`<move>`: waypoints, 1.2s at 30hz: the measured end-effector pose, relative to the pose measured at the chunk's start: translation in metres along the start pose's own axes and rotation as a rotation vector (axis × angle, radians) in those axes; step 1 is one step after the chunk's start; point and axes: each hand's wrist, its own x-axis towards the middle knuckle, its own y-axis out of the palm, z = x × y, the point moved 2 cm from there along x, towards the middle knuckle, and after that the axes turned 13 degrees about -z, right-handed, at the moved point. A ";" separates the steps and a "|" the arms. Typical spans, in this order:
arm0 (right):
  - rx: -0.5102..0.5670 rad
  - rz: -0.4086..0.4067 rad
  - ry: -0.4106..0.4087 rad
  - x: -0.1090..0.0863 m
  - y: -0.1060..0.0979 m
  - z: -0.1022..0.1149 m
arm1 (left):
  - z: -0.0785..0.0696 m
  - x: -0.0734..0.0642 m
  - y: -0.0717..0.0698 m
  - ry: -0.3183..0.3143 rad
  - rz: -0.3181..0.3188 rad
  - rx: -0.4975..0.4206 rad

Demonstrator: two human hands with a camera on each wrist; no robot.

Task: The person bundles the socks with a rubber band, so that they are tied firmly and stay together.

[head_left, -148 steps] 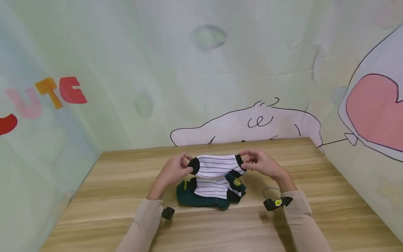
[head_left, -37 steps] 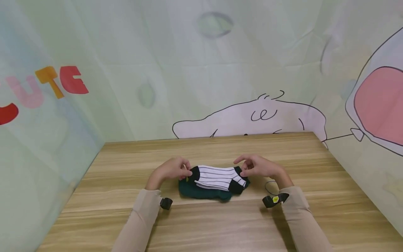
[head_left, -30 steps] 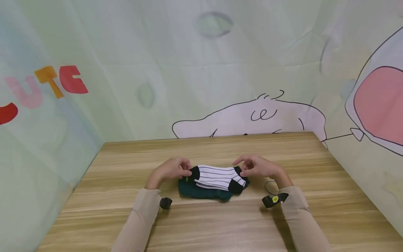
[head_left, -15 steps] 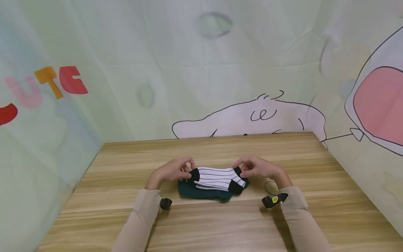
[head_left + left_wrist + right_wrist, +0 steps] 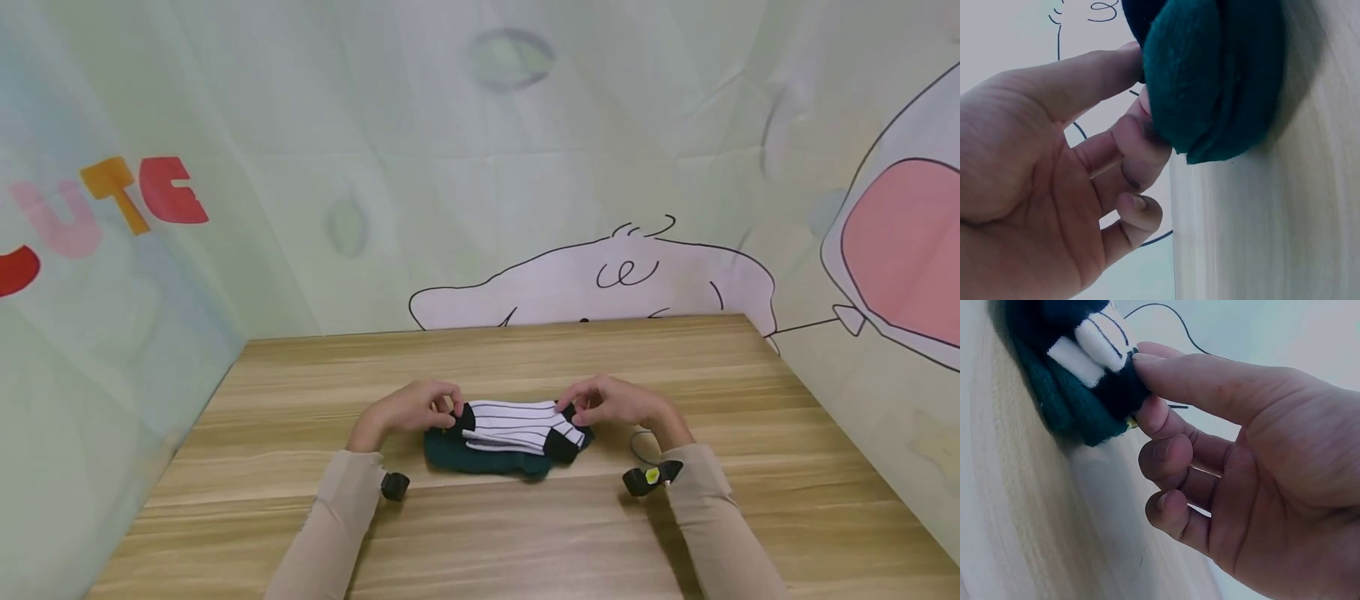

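Observation:
White ankle socks (image 5: 510, 417) with thin dark stripes and black toe, heel and cuff lie one on top of the other. Beneath them, dark green socks (image 5: 480, 458) rest on the table. At the black left end, my left hand (image 5: 412, 407) pinches the striped sock between thumb and fingers. My right hand (image 5: 618, 402) pinches the black cuff at the other end. In the left wrist view, the rounded end of a green sock (image 5: 1191, 81) hides part of the left fingertips. The right wrist view shows the right thumb on the black cuff (image 5: 1122, 387), other fingers curled below.
A wood-grain table (image 5: 480, 533) runs back to a printed cloth backdrop (image 5: 375, 167) with cartoon drawings. Black wrist cameras (image 5: 395, 485) sit at both sleeves, and a thin cord loop (image 5: 643, 448) hangs by the right wrist.
The upper striped sock, held up above the others earlier, now lies on the pile. In the last second both hands have shifted slightly at its ends, and the right fingers have come down onto the cuff.

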 end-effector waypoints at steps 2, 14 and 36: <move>-0.005 0.001 0.013 0.000 0.000 0.000 | 0.000 0.001 0.000 -0.001 -0.004 0.015; -0.009 0.020 0.072 0.002 0.002 0.000 | 0.001 0.000 0.005 -0.062 -0.012 0.087; 0.004 0.029 0.123 0.001 0.007 0.000 | 0.003 0.000 0.006 -0.087 0.018 0.134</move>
